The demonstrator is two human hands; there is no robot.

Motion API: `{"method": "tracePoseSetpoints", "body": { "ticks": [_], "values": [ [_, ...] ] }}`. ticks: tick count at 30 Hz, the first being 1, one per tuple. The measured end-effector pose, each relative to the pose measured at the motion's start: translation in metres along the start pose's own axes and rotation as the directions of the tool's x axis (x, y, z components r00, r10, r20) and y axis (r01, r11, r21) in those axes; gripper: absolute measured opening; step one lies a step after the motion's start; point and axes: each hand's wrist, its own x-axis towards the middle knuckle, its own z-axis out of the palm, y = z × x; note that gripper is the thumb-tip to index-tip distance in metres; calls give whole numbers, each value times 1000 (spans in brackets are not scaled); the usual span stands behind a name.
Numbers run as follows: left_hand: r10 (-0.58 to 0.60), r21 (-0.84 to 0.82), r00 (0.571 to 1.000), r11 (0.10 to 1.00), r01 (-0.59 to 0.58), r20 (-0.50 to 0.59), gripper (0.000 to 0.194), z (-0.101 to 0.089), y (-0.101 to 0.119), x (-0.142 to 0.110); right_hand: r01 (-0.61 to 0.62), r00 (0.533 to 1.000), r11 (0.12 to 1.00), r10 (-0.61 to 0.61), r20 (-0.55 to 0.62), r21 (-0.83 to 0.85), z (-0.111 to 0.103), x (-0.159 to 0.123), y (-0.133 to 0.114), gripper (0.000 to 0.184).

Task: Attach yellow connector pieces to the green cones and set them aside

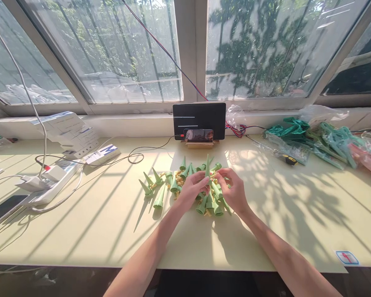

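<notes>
A slim green cone (pixel 207 168) stands point up in the fingers of my left hand (pixel 194 185), above a pile of similar pieces. Just to its right is my right hand (pixel 232 187), fingers bent together near the cone's lower part; whatever they pinch is too small to make out. Below and around both hands lie several green cones (pixel 218 209), some on their sides with hollow ends showing. Small tan pieces (pixel 179 180) are scattered among them. To the left, a few more cones (pixel 146 189) stand upright or lean on the table.
A dark tablet (pixel 199 113) and a phone (pixel 198 135) stand propped behind the pile. At left are white boxes (pixel 64 132), a power strip (pixel 54 185) and loose cables. Green bundles in plastic (pixel 334 140) and a black-yellow tape measure (pixel 289 159) lie at right.
</notes>
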Motion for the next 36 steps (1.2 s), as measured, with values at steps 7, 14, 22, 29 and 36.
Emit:
{"method": "tracePoseSetpoints", "body": {
  "ticks": [7, 14, 22, 29, 36],
  "values": [
    [-7, -19, 1000, 1000, 7, -4, 36, 1, 1, -1, -10, 1000, 1000, 10, 0, -22, 0, 0, 2, 16],
    [-23, -58, 1000, 998, 23, -8, 34, 3, 3, -1, -6, 1000, 999, 5, -22, -31, 0, 0, 5, 16],
    [37, -85, 999, 996, -38, -17, 37, 4, 7, -1, -6, 1000, 997, 5, -22, -71, -1, 0, 8, 16],
    [16, -3, 986, 1000, -17, -163, 39, 1, 4, 0, 17, 1000, 998, -16, 18, -60, -2, 0, 6, 15],
    [71, 152, 979, 988, -42, -190, 39, 1, 7, -3, -4, 1000, 999, 4, 21, -39, -2, 1, 8, 17]
  ]
}}
